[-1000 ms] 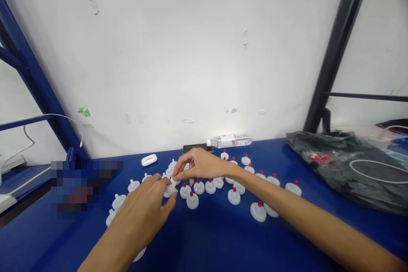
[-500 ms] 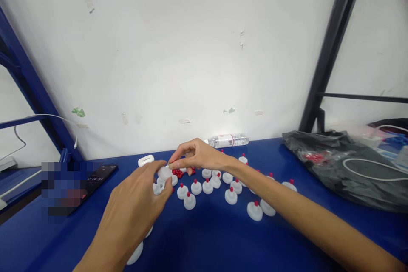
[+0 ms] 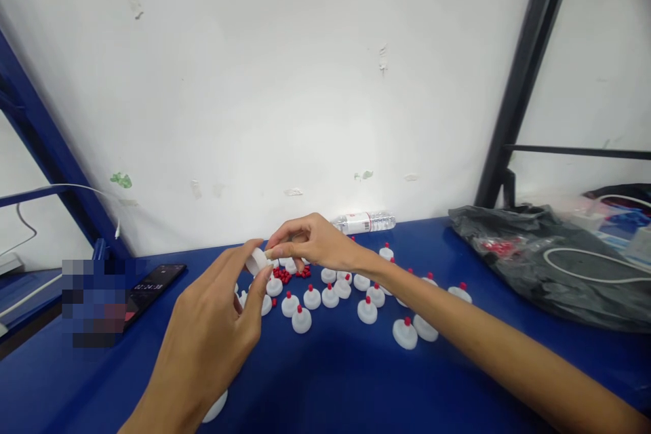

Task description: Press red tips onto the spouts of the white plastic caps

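My left hand [image 3: 216, 302] is closed around the rim of a white round cap [image 3: 255, 262], held tilted above the blue table between thumb and fingers. My right hand [image 3: 318, 242] pinches the pale, narrow spout of this same cap with thumb and forefinger. Whether a red tip is inside that pinch I cannot make out. Below the hands lie small red tips [image 3: 287, 277] in a loose pile. Plain white caps [image 3: 274, 287] sit close by, partly hidden by my left hand. Several white caps with red tips [image 3: 301, 321] stand spread over the table's middle and right.
A clear water bottle [image 3: 363, 222] lies along the wall. At the right is a dark plastic bag [image 3: 549, 278] with a white cable [image 3: 584, 279] and red pieces. A phone [image 3: 157, 285] lies at the left. Blue and black frame posts [image 3: 519, 95] rise on both sides.
The cap in my hands has been tipped, so its side and rim now face me. Both hands have shifted slightly up and left. The white case behind my left hand is now hidden.
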Motion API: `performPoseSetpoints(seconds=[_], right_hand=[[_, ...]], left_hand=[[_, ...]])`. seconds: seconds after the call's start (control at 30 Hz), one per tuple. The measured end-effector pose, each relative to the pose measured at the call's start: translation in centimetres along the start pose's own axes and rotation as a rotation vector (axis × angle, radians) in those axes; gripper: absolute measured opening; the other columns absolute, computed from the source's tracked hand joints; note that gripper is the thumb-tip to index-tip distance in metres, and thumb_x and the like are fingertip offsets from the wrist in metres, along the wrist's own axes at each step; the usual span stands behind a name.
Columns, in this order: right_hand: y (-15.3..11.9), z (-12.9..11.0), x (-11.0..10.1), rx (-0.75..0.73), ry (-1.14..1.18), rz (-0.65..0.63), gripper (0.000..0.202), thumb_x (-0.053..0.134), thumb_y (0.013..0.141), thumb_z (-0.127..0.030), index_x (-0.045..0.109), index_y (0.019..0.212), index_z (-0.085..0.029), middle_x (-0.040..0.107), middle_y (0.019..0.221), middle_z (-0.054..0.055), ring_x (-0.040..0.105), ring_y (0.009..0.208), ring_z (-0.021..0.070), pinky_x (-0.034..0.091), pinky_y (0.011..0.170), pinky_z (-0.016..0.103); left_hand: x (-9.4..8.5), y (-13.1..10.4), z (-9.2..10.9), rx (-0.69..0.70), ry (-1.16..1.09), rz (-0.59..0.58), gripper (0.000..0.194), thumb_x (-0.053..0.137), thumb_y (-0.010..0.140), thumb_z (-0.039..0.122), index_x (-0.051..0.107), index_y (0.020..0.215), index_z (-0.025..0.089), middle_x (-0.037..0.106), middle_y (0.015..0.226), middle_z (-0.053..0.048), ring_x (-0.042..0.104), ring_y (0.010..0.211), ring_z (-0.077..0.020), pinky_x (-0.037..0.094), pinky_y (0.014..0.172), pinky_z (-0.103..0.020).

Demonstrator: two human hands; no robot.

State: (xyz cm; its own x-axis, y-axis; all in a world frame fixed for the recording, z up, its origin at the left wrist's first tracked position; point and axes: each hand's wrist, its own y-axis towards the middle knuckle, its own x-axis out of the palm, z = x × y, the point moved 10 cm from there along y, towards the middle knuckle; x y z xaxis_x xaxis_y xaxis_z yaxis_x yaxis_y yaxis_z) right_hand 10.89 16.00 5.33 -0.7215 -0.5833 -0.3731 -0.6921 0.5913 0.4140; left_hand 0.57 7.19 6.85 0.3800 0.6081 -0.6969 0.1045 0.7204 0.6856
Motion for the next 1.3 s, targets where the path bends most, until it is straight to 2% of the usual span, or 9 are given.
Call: performPoseSetpoints(seconds=[0.13, 0.27, 0.37, 0.53, 0.7, 0.8, 1.07, 1.23, 1.3], right_hand=[[-0.3, -0.9, 1.1, -0.042, -0.041, -0.071, 0.036, 0.058, 0.095, -0.051, 0.066, 0.085, -0.017, 0.063, 0.076, -0.001, 0.052, 0.053, 0.0081, 0.039, 0.051, 0.023], [-0.5, -1.6, 1.5, -0.071, -0.052, -0.071, 0.043, 0.054, 0.098, -0.052, 0.050, 0.070, -0.019, 0.042, 0.060, -0.006, 0.035, 0.051, 0.0076, 0.028, 0.051, 0.024], [-0.6, -2.0, 1.8, -0.079, -0.001, -0.087, 0.046, 0.052, 0.098, -0.054, 0.042, 0.067, -0.020, 0.034, 0.061, -0.006, 0.029, 0.054, 0.0090, 0.026, 0.052, 0.026], [-0.6, -2.0, 2.3, -0.086, 0.067, -0.115, 0.048, 0.051, 0.096, -0.060, 0.049, 0.070, -0.020, 0.032, 0.062, -0.006, 0.028, 0.056, 0.0100, 0.025, 0.053, 0.027], [-0.6, -1.4, 2.8, -0.060, 0.120, -0.151, 0.048, 0.054, 0.093, -0.063, 0.056, 0.075, -0.019, 0.032, 0.061, -0.007, 0.029, 0.055, 0.0095, 0.025, 0.051, 0.026], [-0.6, -1.4, 3.0, -0.030, 0.143, -0.168, 0.047, 0.050, 0.096, -0.062, 0.061, 0.081, -0.018, 0.033, 0.061, -0.007, 0.028, 0.054, 0.0094, 0.024, 0.050, 0.026], [-0.8, -1.9, 3.0, -0.006, 0.103, -0.115, 0.050, 0.046, 0.098, -0.061, 0.046, 0.070, -0.020, 0.031, 0.060, -0.007, 0.025, 0.053, 0.0093, 0.022, 0.050, 0.027], [-0.9, -2.6, 2.7, -0.004, -0.032, -0.145, 0.051, 0.041, 0.100, -0.062, 0.046, 0.070, -0.020, 0.030, 0.062, -0.005, 0.025, 0.055, 0.0102, 0.023, 0.052, 0.027], [-1.0, -3.4, 2.4, -0.021, -0.128, -0.185, 0.052, 0.040, 0.101, -0.060, 0.042, 0.066, -0.020, 0.028, 0.062, -0.005, 0.023, 0.055, 0.0099, 0.022, 0.053, 0.028]], left_hand=[[-0.4, -0.1, 0.1, 0.015, -0.025, 0.024, 0.041, 0.051, 0.097, 0.043, 0.058, 0.132, 0.022, 0.073, 0.107, -0.003, 0.062, 0.056, -0.0129, 0.050, 0.065, -0.030], [-1.0, -0.1, 0.4, 0.013, -0.077, 0.037, 0.038, 0.054, 0.096, 0.043, 0.063, 0.126, 0.021, 0.074, 0.095, -0.001, 0.062, 0.053, -0.0125, 0.051, 0.062, -0.028], [-1.4, -0.1, 0.3, -0.001, -0.141, 0.056, 0.037, 0.058, 0.094, 0.044, 0.065, 0.123, 0.023, 0.076, 0.091, 0.001, 0.064, 0.053, -0.0126, 0.053, 0.061, -0.026], [-1.9, -0.4, 0.5, 0.033, -0.105, 0.100, 0.036, 0.062, 0.091, 0.044, 0.067, 0.120, 0.024, 0.079, 0.090, 0.000, 0.069, 0.058, -0.0158, 0.055, 0.061, -0.027], [-2.6, -0.8, 1.6, 0.116, -0.063, 0.140, 0.032, 0.059, 0.093, 0.035, 0.067, 0.121, 0.022, 0.080, 0.103, -0.003, 0.069, 0.056, -0.0130, 0.055, 0.056, -0.024], [-2.9, -0.8, 1.8, 0.132, -0.054, 0.152, 0.030, 0.058, 0.094, 0.035, 0.068, 0.119, 0.021, 0.080, 0.101, -0.002, 0.069, 0.054, -0.0130, 0.055, 0.054, -0.024], [-3.0, -0.8, 2.4, 0.176, 0.001, 0.176, 0.029, 0.054, 0.096, 0.032, 0.070, 0.118, 0.020, 0.081, 0.094, -0.003, 0.069, 0.053, -0.0159, 0.057, 0.061, -0.028], [-2.9, -0.6, 1.7, 0.083, -0.065, 0.148, 0.034, 0.056, 0.094, 0.045, 0.069, 0.119, 0.026, 0.080, 0.090, 0.001, 0.069, 0.054, -0.0159, 0.056, 0.058, -0.027], [-2.1, -0.5, 0.8, 0.026, -0.054, 0.067, 0.041, 0.055, 0.092, 0.055, 0.068, 0.122, 0.029, 0.080, 0.090, 0.001, 0.070, 0.056, -0.0178, 0.054, 0.057, -0.028]])
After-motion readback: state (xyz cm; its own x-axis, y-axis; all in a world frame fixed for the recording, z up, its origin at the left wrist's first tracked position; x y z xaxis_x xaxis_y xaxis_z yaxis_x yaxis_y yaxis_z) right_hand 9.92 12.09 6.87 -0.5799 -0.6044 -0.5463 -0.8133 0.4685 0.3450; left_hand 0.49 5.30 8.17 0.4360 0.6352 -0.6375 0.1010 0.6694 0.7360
